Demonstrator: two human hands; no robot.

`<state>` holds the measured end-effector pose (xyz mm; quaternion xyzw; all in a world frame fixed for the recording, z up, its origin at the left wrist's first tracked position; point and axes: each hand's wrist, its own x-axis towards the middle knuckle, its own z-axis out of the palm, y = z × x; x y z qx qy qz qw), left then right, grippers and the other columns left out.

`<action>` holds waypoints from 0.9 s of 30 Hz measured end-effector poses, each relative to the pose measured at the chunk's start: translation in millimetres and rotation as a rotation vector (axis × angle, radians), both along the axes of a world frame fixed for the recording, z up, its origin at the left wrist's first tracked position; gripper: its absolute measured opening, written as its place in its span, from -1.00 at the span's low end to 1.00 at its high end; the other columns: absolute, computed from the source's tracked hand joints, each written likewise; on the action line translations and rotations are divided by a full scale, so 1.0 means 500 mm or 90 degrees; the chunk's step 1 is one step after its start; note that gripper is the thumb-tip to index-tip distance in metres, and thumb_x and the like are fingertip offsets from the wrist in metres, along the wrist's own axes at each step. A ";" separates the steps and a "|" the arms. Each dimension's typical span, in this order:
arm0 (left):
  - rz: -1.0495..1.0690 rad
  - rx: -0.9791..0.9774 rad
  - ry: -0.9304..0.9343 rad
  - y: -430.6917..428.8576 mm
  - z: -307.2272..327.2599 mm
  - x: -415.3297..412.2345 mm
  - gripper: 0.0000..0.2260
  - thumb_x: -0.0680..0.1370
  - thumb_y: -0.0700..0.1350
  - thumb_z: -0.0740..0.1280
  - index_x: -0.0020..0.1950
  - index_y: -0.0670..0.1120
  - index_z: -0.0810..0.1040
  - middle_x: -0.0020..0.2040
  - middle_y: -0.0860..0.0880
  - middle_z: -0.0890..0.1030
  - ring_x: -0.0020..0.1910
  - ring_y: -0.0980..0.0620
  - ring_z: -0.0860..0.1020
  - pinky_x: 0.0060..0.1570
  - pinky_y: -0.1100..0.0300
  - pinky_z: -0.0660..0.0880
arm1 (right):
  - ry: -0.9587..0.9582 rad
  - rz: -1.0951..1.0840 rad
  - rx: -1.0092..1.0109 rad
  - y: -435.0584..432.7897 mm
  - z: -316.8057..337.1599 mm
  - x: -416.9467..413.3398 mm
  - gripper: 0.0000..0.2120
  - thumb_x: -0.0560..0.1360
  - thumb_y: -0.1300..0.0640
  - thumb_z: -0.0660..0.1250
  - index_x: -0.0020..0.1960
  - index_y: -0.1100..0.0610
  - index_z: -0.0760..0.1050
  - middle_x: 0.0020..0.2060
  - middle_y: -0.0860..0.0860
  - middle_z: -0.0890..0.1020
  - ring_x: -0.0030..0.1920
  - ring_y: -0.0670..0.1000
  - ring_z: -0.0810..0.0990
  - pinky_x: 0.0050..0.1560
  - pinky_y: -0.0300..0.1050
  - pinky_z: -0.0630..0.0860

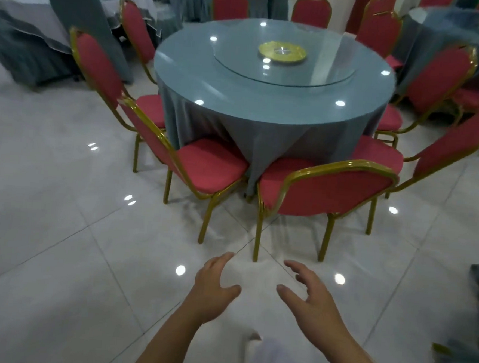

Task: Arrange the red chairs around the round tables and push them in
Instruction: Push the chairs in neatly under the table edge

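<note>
A round table [211, 74] with a grey-blue cloth and a glass turntable [319, 73] stands ahead. Red chairs with gold frames ring it. The nearest red chair [334, 193] faces the table with its back toward me. Another red chair [205, 167] stands to its left, angled, and a third [456, 145] to its right. My left hand [214, 284] and my right hand [309, 296] hover low in front of me, fingers spread and relaxed, holding nothing. Both hands are short of the nearest chair's back and touch no chair.
A second clothed round table [25, 24] with a grey-covered chair [82, 20] stands at the back left. Another grey-blue table [455, 35] sits at the back right. Glossy white floor tiles [59, 225] lie between me and the chairs. Grey fabric [478, 311] shows at the right edge.
</note>
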<state>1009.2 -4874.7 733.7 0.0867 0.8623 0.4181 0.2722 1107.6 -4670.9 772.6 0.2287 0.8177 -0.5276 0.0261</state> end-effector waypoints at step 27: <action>0.410 -0.093 0.023 -0.607 0.066 -0.954 -0.36 0.52 0.05 0.41 0.50 0.32 0.17 0.56 0.13 0.17 0.53 0.07 0.14 0.49 0.02 0.18 | 0.179 0.472 -0.064 -0.532 0.072 -1.328 -0.51 0.42 -0.22 0.31 0.35 -0.25 0.41 0.25 -0.40 0.46 0.32 -0.28 0.41 0.27 -0.28 0.38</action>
